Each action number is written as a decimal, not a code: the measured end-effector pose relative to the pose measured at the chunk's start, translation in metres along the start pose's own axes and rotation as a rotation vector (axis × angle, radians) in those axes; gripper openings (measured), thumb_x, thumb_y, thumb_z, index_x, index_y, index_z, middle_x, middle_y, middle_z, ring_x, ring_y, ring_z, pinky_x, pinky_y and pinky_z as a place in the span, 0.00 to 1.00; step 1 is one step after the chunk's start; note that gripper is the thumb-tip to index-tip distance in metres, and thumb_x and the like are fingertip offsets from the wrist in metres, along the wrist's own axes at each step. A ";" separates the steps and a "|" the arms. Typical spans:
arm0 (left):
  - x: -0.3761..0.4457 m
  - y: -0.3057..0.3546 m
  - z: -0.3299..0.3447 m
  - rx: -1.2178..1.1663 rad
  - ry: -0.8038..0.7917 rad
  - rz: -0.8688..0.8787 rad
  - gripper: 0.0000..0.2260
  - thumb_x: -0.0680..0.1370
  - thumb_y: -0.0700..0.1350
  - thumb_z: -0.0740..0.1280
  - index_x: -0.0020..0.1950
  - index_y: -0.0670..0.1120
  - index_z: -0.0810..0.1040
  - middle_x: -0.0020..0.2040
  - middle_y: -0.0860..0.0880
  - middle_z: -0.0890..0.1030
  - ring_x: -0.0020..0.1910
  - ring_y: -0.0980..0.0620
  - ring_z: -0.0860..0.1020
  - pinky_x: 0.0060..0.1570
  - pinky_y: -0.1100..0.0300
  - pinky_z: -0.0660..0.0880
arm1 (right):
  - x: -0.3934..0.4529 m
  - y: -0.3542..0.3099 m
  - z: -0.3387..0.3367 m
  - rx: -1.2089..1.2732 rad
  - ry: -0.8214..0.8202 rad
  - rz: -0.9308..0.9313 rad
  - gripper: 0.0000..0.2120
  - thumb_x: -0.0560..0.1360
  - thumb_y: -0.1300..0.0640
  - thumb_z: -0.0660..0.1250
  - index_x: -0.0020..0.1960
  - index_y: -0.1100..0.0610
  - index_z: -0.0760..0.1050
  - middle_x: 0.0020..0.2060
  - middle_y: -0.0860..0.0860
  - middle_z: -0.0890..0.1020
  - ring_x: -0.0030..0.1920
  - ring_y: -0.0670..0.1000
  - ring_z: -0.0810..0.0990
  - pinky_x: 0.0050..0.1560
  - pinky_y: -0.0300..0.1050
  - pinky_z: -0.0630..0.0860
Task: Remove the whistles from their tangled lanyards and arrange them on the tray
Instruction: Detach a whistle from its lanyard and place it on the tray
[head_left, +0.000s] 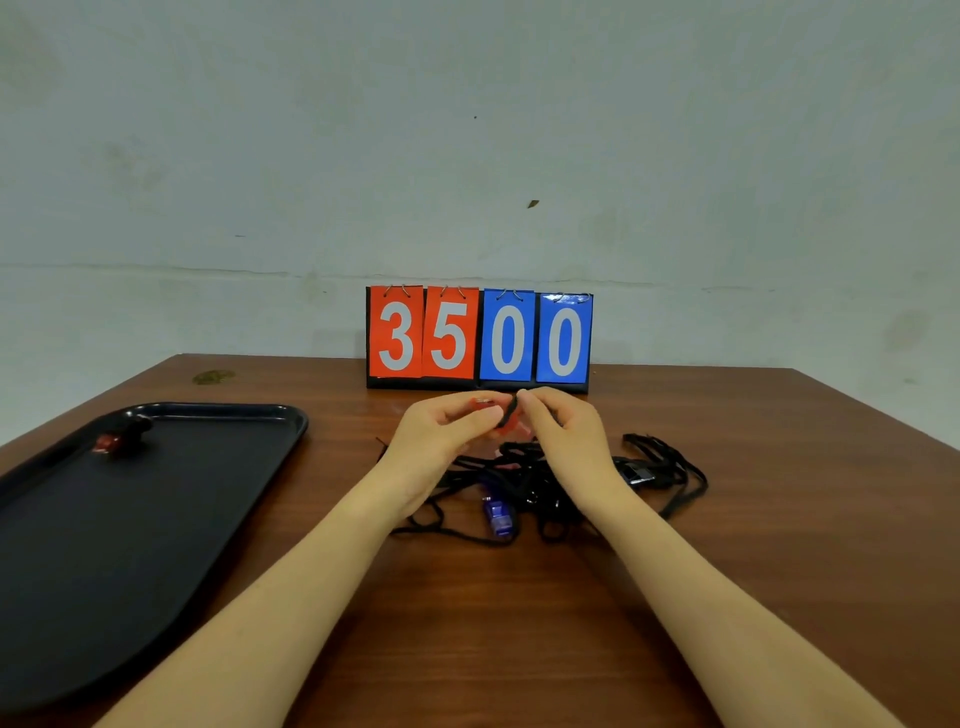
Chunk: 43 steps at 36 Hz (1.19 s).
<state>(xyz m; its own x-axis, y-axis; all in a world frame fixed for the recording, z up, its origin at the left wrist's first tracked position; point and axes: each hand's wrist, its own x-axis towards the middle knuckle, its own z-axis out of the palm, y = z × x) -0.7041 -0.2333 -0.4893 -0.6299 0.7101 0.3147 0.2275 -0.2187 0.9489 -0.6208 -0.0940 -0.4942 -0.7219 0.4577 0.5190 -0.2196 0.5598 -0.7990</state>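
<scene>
My left hand (441, 436) pinches a red whistle (480, 404), raised a little above the table's middle. My right hand (563, 434) pinches the black lanyard loop (511, 413) that hangs from that whistle. Below both hands lies a tangle of black lanyards (530, 493). A blue whistle (498, 514) lies in the tangle near its front edge, and a black whistle (636, 473) lies at its right. On the black tray (156, 519) at the left, one red whistle (111, 441) sits near the far rim.
A flip scoreboard (478, 338) reading 3500 stands at the table's far edge against the wall, just behind my hands. The brown wooden table (519, 623) runs out to the right and toward me.
</scene>
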 end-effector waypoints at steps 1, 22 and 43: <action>-0.001 0.000 0.001 -0.068 0.001 0.005 0.11 0.78 0.41 0.66 0.59 0.44 0.81 0.53 0.45 0.84 0.56 0.48 0.82 0.57 0.54 0.78 | 0.000 -0.002 -0.001 0.039 -0.016 0.010 0.11 0.81 0.55 0.61 0.43 0.48 0.80 0.34 0.39 0.82 0.40 0.38 0.79 0.41 0.29 0.74; 0.008 -0.013 0.001 -0.206 0.257 -0.103 0.08 0.78 0.44 0.67 0.53 0.45 0.84 0.49 0.46 0.85 0.50 0.50 0.82 0.53 0.59 0.78 | -0.011 0.011 0.022 -0.406 -0.341 -0.087 0.11 0.82 0.54 0.56 0.53 0.54 0.76 0.44 0.50 0.82 0.44 0.47 0.78 0.50 0.48 0.76; 0.016 -0.027 -0.011 0.456 0.196 0.046 0.11 0.80 0.45 0.65 0.61 0.48 0.80 0.54 0.55 0.80 0.49 0.65 0.75 0.43 0.79 0.69 | -0.014 0.000 0.012 -0.603 -0.439 -0.297 0.13 0.82 0.51 0.55 0.48 0.51 0.77 0.37 0.45 0.80 0.39 0.44 0.77 0.43 0.40 0.72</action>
<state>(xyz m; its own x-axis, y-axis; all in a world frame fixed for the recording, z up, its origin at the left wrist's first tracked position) -0.7283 -0.2231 -0.5093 -0.7295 0.5577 0.3960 0.5321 0.0990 0.8409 -0.6185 -0.1086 -0.5054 -0.9088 -0.0122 0.4171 -0.1411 0.9497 -0.2796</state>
